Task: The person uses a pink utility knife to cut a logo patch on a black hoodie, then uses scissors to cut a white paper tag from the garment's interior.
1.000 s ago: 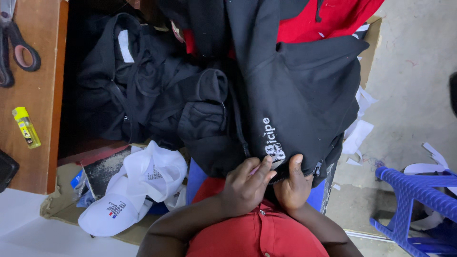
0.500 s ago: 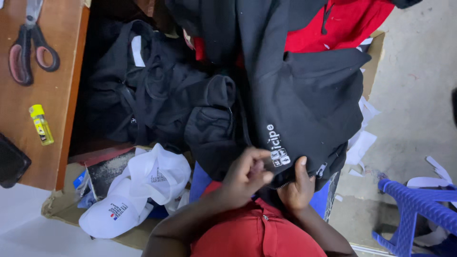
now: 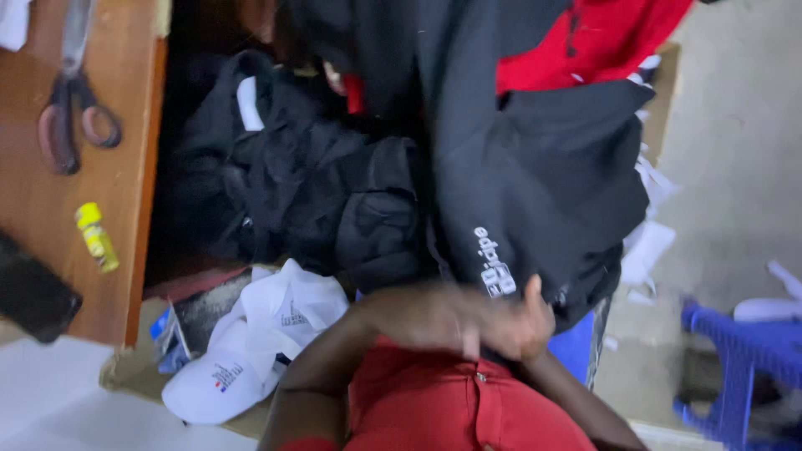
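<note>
Black cloth dominates: a black garment (image 3: 535,184) with white lettering hangs over the person's lap, a red garment (image 3: 585,42) above it and a heap of dark clothes (image 3: 284,184) to its left. At its lower edge both hands meet, the left hand (image 3: 418,317) blurred and laid across the right hand (image 3: 522,321); their grip cannot be made out. White caps (image 3: 251,351) lie below the heap. On the wooden bench (image 3: 117,209) rest scissors (image 3: 71,108) and a yellow glue stick (image 3: 96,238).
</note>
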